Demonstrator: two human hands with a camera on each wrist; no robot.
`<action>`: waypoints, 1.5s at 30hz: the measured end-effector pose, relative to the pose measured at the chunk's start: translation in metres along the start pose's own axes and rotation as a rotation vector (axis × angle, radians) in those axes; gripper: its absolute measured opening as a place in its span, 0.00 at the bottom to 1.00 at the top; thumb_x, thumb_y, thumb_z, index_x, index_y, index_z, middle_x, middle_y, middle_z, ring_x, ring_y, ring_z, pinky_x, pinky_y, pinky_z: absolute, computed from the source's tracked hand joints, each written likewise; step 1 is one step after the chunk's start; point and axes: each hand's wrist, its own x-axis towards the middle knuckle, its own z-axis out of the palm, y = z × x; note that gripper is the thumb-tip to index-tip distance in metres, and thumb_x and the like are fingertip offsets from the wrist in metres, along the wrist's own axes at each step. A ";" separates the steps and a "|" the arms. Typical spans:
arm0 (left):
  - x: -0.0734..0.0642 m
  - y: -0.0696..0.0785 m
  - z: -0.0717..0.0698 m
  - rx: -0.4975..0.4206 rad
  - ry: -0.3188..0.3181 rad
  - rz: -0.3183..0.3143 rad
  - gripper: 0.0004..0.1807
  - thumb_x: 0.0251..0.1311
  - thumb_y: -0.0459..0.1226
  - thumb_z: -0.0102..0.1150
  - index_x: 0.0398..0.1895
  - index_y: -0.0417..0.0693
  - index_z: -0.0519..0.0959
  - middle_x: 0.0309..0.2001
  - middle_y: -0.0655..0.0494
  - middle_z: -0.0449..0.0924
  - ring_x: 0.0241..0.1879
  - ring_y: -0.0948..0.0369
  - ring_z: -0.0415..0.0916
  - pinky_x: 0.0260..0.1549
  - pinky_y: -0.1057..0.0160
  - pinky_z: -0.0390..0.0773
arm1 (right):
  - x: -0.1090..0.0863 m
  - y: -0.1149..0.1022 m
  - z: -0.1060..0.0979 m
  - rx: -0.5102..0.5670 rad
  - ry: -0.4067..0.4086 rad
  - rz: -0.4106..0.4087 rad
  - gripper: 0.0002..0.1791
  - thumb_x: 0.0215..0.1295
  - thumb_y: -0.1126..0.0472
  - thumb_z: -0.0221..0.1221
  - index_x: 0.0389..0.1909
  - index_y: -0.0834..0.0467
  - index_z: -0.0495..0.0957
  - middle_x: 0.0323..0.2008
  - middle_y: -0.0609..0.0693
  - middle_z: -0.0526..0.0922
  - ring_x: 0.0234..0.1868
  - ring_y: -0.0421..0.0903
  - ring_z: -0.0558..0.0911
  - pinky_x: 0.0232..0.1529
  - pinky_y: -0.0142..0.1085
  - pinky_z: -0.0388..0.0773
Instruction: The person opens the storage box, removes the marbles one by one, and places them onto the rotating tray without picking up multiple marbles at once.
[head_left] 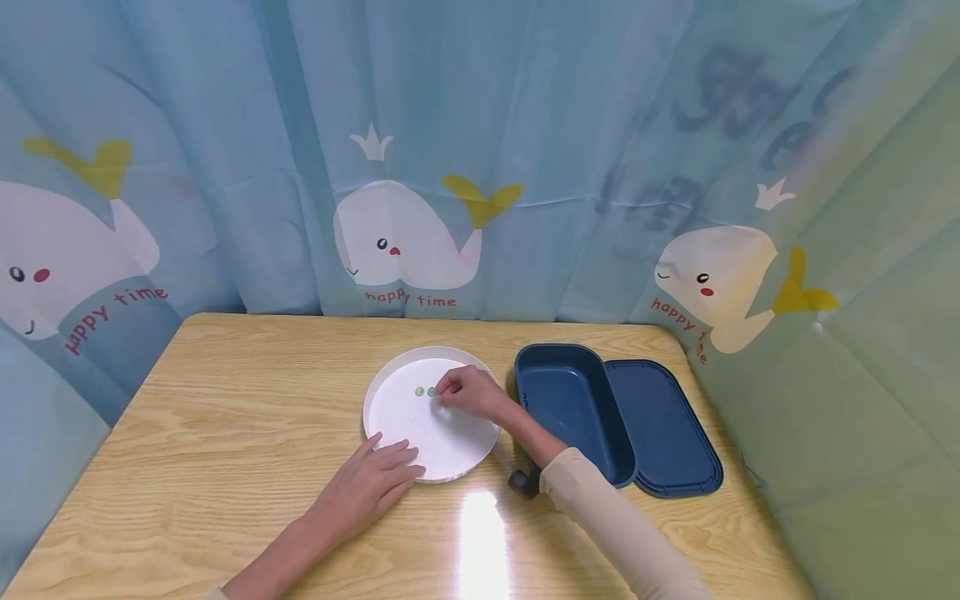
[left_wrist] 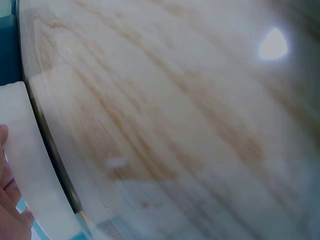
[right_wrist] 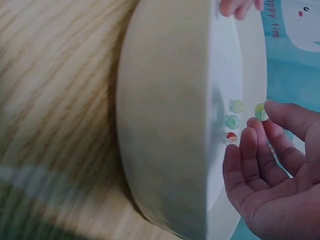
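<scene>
A round white tray [head_left: 431, 450] with a low rim lies on the table. Over its far right part, my right hand [head_left: 471, 392] pinches a clear marble with a yellow-green swirl [right_wrist: 261, 112] between thumb and forefinger. Below those fingertips, the right wrist view shows a yellowish marble [right_wrist: 237, 106], a green marble [right_wrist: 232, 121] and a red-and-white marble [right_wrist: 230, 137] in a row on the tray. The fingers of my left hand [head_left: 367, 483] lie spread over the tray's near left rim. In the left wrist view, only some of its fingers [left_wrist: 11, 200] appear beside the tray wall.
Right of the tray stands a dark blue rectangular container [head_left: 558, 392], partly behind my right forearm. Its matching lid [head_left: 663, 429] lies flat beside it. A small black object [head_left: 522, 482] sits near the right sleeve. A blue whale-print curtain [head_left: 570, 150] hangs behind the wooden table [head_left: 247, 400].
</scene>
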 end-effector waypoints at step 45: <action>0.000 0.000 -0.001 -0.001 0.014 0.014 0.12 0.58 0.36 0.65 0.46 0.52 0.87 0.52 0.50 0.84 0.57 0.52 0.78 0.60 0.37 0.68 | 0.007 0.014 0.017 -0.077 0.033 0.050 0.04 0.62 0.69 0.65 0.33 0.56 0.84 0.26 0.44 0.79 0.28 0.39 0.74 0.27 0.27 0.69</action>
